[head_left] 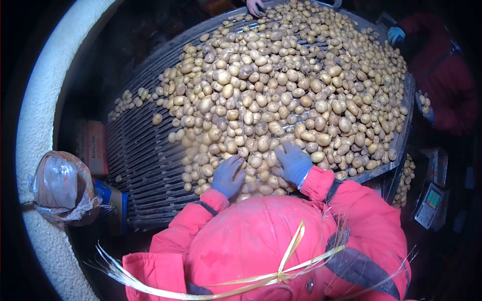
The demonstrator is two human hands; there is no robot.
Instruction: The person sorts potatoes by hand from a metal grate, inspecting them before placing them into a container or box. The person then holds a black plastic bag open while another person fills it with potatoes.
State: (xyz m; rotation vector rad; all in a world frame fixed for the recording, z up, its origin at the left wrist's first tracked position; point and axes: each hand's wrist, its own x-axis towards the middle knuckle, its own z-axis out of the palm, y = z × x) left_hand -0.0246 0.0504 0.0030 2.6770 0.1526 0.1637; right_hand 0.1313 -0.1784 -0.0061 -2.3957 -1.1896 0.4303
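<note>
Both of my hands wear grey-blue gloves and rest at the near edge of a broad heap of potatoes. My left hand lies over the nearest potatoes with its fingers stretched forward and no potato visibly gripped. Its fingertips touch the heap. To its right, my right hand is spread flat against more potatoes, fingers apart. Several potatoes fill the gap between the two hands. Beneath the heap runs a dark slatted conveyor, its bars showing on the left.
A co-worker in a red jacket stands at the right, with a blue-gloved hand by the rim. Another person's hand reaches in at the far edge. Left are a plastic bag and a red box; right, a scale.
</note>
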